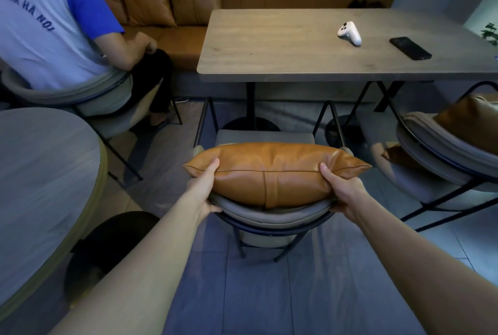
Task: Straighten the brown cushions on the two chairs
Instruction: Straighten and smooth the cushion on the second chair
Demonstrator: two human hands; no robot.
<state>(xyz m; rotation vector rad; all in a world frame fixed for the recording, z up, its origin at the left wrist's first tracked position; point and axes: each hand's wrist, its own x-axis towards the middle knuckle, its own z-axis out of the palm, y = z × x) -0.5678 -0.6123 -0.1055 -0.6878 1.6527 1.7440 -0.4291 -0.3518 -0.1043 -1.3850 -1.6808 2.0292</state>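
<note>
A brown leather cushion (272, 170) stands on edge against the curved backrest of the grey chair (269, 213) straight in front of me. My left hand (206, 189) grips its left end, thumb on top. My right hand (342, 192) grips its right end the same way. A second brown cushion (469, 121) leans tilted in the chair (436, 146) at the right edge, only partly in view.
A wooden table (296, 46) stands behind the chairs with a white controller (349, 33) and a black phone (410, 48) on it. A person in a white and blue shirt (48, 24) sits at upper left. A round table (40, 186) is at my left.
</note>
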